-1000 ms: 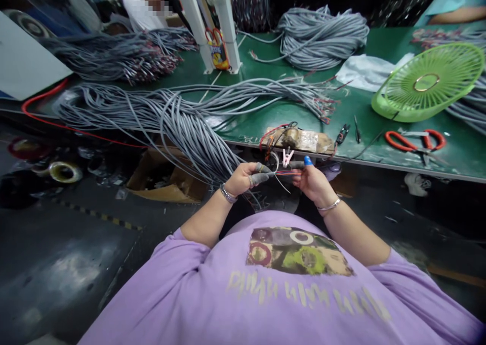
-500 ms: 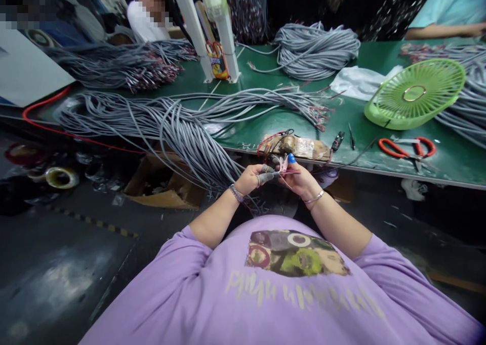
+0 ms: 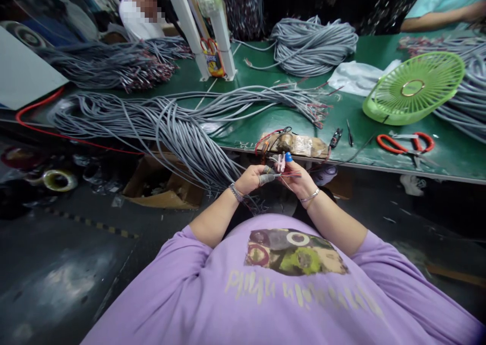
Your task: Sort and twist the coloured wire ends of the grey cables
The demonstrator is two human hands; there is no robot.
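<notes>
Grey cable (image 3: 277, 175) held at mid-frame

The left hand (image 3: 247, 181) grasps it near its end; reddish wires (image 3: 292, 174) extend across the right hand (image 3: 299, 184), whose grip I cannot tell. A pink clip (image 3: 281, 161) shows just above.

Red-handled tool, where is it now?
Head view, right side: the red-handled tool lies on the green table, just in front of the green fan.

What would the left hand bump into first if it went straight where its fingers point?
Probably the right hand, straight across from the left hand. The pink clip is close too, but depth is unclear.
</notes>
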